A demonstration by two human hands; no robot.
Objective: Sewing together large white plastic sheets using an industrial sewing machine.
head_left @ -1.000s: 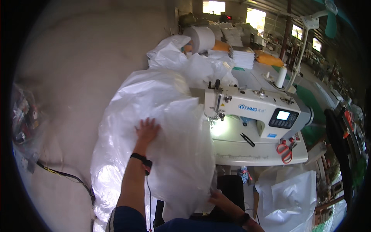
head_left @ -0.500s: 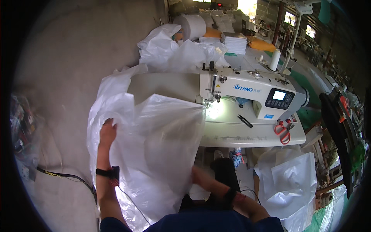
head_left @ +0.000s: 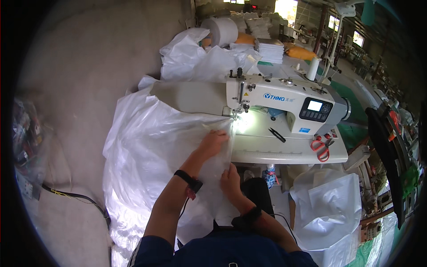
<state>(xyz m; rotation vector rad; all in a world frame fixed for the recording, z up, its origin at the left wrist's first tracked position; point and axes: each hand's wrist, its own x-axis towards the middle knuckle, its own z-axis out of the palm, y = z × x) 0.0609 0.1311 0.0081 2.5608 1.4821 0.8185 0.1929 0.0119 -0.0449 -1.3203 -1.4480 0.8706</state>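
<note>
A large white translucent plastic sheet (head_left: 151, 147) drapes over the left of the sewing table and down toward my lap. Its right edge runs up to the needle area of a white sewing machine (head_left: 275, 98), where a lamp glows. My left hand (head_left: 213, 143) is on the sheet just below the needle, fingers bent together at that edge. Lower down the same edge, my right hand (head_left: 231, 182) pinches the sheet with closed fingers. Both wrists carry black straps.
Black thread snips (head_left: 277, 135) and red-handled scissors (head_left: 321, 149) lie on the table (head_left: 289, 155) right of the needle. A white thread cone (head_left: 313, 69) stands behind the machine. More white plastic sheeting (head_left: 329, 209) hangs at right. A large white roll (head_left: 220, 32) sits at the back.
My left hand has moved right across the sheet to its edge near the needle. My right hand has come up to the edge below it. The sheet's left part has slumped into folds.
</note>
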